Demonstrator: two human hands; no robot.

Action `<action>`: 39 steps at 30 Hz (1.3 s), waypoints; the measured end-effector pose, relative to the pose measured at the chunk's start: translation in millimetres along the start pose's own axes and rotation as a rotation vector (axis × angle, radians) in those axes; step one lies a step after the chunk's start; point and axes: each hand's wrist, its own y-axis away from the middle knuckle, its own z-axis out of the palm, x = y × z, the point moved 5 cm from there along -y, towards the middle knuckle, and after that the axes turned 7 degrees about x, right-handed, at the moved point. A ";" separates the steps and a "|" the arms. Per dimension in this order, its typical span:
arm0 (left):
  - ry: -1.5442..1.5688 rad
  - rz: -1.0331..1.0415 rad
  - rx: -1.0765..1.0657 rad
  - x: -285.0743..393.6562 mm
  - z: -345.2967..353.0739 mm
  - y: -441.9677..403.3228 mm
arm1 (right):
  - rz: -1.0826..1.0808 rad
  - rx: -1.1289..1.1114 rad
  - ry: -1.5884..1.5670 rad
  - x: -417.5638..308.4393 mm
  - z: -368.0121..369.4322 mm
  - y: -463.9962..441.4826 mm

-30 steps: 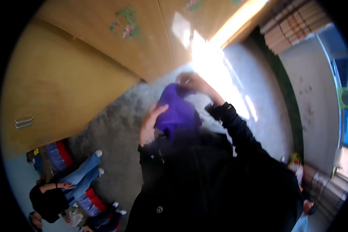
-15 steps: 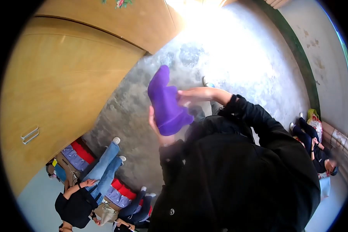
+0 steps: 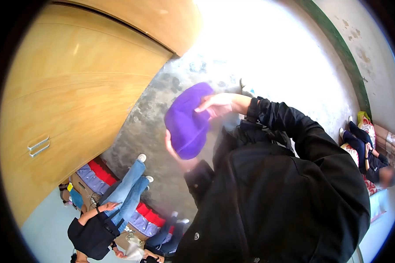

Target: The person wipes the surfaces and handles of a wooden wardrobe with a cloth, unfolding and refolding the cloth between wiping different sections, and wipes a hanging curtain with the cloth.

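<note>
A folded piece of soft purple cloth (image 3: pixel 184 120) is held between my two hands in front of my body, above the floor. My left hand (image 3: pixel 173 149) supports it from the lower left, fingers curled along its outer edge and partly hidden by it. From the right, my right hand (image 3: pixel 218 104) grips the cloth's near edge, thumb on top and other fingers partly out of sight. The cloth looks bunched and rounded, with creases down its middle.
Large yellow wooden cabinets (image 3: pixel 83 79) stand on the left. A person in jeans (image 3: pixel 127 188) sits on the lower left, with another partly visible beside them. At the far right another person (image 3: pixel 366 151) sits near bags. Grey concrete floor (image 3: pixel 151 103) lies below; bright glare covers part of it.
The cloth has gone from a long, upright shape to a more compact, rounded one. My right hand has moved slightly right and up, its fingers now on the cloth. The whole view has shifted.
</note>
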 end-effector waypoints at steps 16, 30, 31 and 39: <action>-0.601 0.115 -0.129 -30.7 34.9 -20.7 | -0.232 0.166 1.050 -40.3 46.3 50.5; -0.259 0.325 0.410 29.8 -78.3 -15.3 | -0.701 0.581 0.216 -195.6 -169.1 238.3; -0.429 0.316 0.527 20.5 -78.8 -10.8 | -0.681 0.564 0.249 -198.3 -156.9 247.4; 0.645 -0.104 -0.076 -55.5 -149.0 -80.6 | -0.696 0.362 0.108 -231.2 -137.9 255.6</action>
